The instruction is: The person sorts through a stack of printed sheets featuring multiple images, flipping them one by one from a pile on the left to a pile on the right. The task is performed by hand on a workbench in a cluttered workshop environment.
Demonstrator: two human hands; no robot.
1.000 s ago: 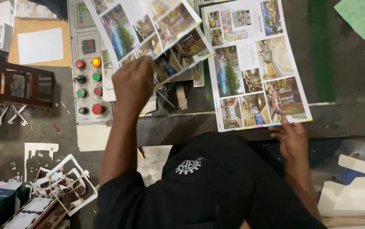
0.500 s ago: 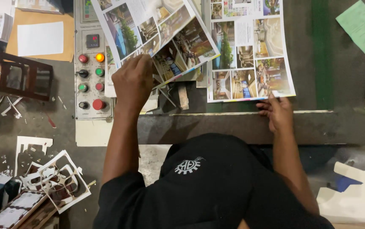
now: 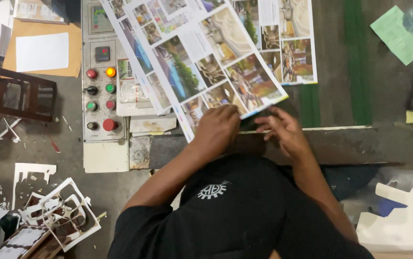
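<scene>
1. Your left hand [image 3: 218, 128] lies knuckles up on the near corner of the tilted printed sheet [image 3: 206, 62], fingers curled over its edge. It looks closed on the paper, thumb hidden beneath, which would explain why that corner sits lifted instead of lying flat.

2. Your right hand [image 3: 285, 129] is just beside the left, fingers half spread and bent at the same near edge of the sheet. Whether it actually pinches the paper or only touches it, you cannot tell from here; it seems placed to steady or square the corner.

3. The sheet itself runs away from you at a slant across the dark bench [image 3: 388, 139], its near corner at the bench's front edge, close to your body where both hands reach it easily.

4. It overlaps a second printed sheet [image 3: 292, 43] lying flat and straight beyond it, so the slanted one is the upper piece.

5. The sheet's left side drapes over the grey control panel [image 3: 102, 86] with its red, green and amber buttons, covering part of it but leaving the buttons clear.

6. Farther off sit a green paper [image 3: 400, 36] at the right, and white die-cut scraps [image 3: 58, 211] on the floor at your left, well apart from your hands.
</scene>
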